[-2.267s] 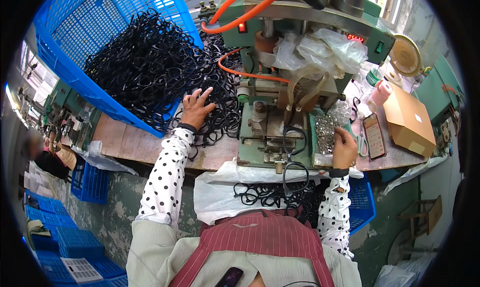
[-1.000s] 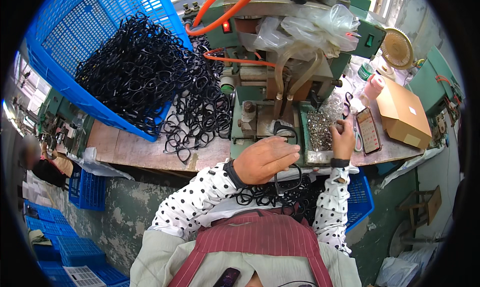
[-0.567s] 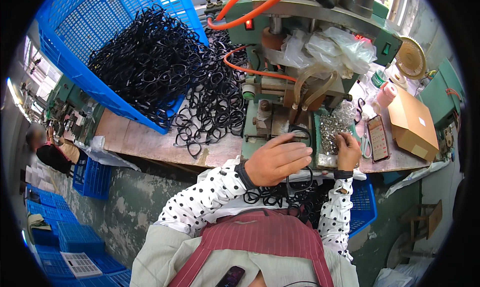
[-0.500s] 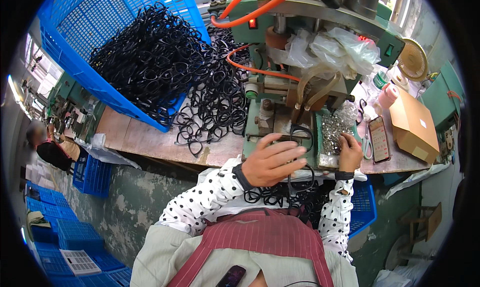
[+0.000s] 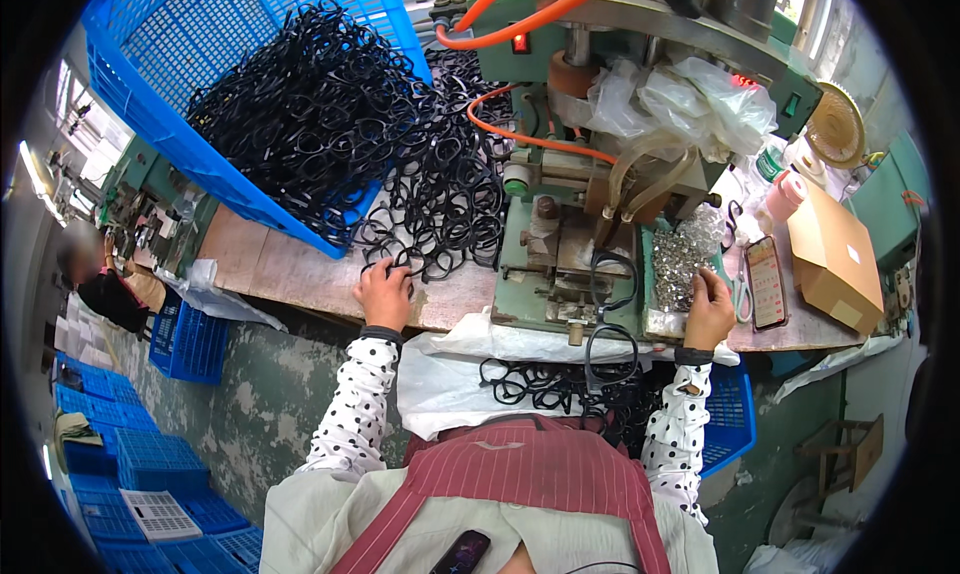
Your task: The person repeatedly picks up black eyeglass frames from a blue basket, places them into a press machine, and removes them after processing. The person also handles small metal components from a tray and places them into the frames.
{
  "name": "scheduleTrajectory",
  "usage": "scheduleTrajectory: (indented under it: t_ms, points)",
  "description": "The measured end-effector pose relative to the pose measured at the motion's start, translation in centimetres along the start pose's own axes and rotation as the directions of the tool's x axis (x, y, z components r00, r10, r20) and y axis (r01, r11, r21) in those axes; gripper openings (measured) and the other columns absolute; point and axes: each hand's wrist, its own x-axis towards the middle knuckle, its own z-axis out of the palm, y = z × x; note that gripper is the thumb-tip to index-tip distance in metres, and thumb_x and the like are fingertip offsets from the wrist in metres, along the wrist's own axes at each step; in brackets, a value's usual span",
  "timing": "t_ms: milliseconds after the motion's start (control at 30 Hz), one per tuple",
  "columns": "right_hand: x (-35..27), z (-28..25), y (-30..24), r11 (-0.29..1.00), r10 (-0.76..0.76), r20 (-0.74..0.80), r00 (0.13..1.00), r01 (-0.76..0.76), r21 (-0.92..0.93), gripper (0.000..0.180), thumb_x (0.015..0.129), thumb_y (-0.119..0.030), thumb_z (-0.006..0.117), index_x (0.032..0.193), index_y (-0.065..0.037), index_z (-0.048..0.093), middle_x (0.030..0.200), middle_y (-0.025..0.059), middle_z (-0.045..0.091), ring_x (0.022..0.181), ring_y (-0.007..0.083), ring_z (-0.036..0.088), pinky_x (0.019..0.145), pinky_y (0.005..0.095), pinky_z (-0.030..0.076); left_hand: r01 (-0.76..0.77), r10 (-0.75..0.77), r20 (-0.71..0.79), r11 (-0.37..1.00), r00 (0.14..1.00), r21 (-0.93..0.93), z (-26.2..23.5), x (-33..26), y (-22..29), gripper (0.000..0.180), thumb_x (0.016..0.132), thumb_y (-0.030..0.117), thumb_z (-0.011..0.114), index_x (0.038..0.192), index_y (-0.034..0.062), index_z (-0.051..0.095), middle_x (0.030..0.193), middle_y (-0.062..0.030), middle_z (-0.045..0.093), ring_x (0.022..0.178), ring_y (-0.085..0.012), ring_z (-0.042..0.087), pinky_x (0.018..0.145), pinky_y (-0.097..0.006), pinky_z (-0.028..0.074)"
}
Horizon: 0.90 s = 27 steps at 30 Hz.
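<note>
My left hand (image 5: 384,296) is at the near edge of a pile of black eyeglass frames (image 5: 440,189) on the table, its fingers curled onto one of the outermost frames. Over the right end of a tray of small shiny metal parts (image 5: 676,274), my right hand (image 5: 709,312) has its fingers pinched together; whatever is between them is too small to make out. One black eyeglass frame (image 5: 612,349) sits at the green machine (image 5: 525,304), one rim against its fixture and the other hanging over the front edge. Neither hand touches it.
A tilted blue crate (image 5: 225,189) full of frames stands at the left. Orange hoses (image 5: 545,24) cross above the machine. A phone (image 5: 766,284), scissors (image 5: 742,299) and a cardboard box (image 5: 838,259) lie to the right. More frames (image 5: 530,384) rest below the table edge. Another person (image 5: 105,294) sits far left.
My left hand has moved left from in front of the machine to the pile of frames. The right hand stays at the metal parts. The frame at the machine remains there.
</note>
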Motion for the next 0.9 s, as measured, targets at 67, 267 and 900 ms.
scheduleTrajectory:
  t_ms: [67, 267, 900]
  points:
    - [0.0, -0.2, -0.5, 0.996, 0.049, 0.022, 0.999, -0.051, 0.07, 0.014, 0.084, -0.009, 0.069, 0.097, -0.006, 0.073, 0.087, 0.009, 0.072, 0.077, 0.0163, 0.067, 0.071, 0.028, 0.051, -0.068, 0.067, -0.021, 0.997, 0.998, -0.046, -0.2, 0.6, -0.4, 0.014, 0.081, 0.019, 0.068, 0.095, 0.0178, 0.07, 0.116, -0.0025, 0.06, 0.108, -0.0261, 0.053, 0.091, -0.045, 0.031]
    - [0.1, 0.7, -2.1, 0.966, -0.034, 0.128, 0.991, 0.0, 0.259, 0.013, 0.079, -0.003, 0.071, 0.091, -0.004, 0.073, 0.083, 0.0047, 0.07, 0.068, 0.0119, 0.06, 0.065, 0.0259, 0.048, -0.184, 0.109, -0.222, 0.919, 0.969, -0.349, -4.2, 4.0, 5.6, 0.017, 0.086, 0.019, 0.065, 0.1, 0.009, 0.064, 0.103, -0.0056, 0.064, 0.098, -0.0244, 0.058, 0.09, -0.042, 0.031]
    - [-1.2, 0.2, -15.9, 0.761, 0.022, 0.472, 0.881, -0.321, 0.563, 0.044, 0.074, -0.002, 0.073, 0.113, 0.001, 0.052, 0.084, 0.0099, 0.07, 0.07, 0.0076, 0.062, 0.057, 0.0212, 0.044, -0.808, 0.65, -0.558, 0.153, 0.515, -0.568, -10.6, 3.3, 23.1, 0.049, 0.075, 0.007, 0.071, 0.122, 0.0049, 0.06, 0.098, -0.0068, 0.066, 0.083, -0.0234, 0.063, 0.084, -0.042, 0.049]
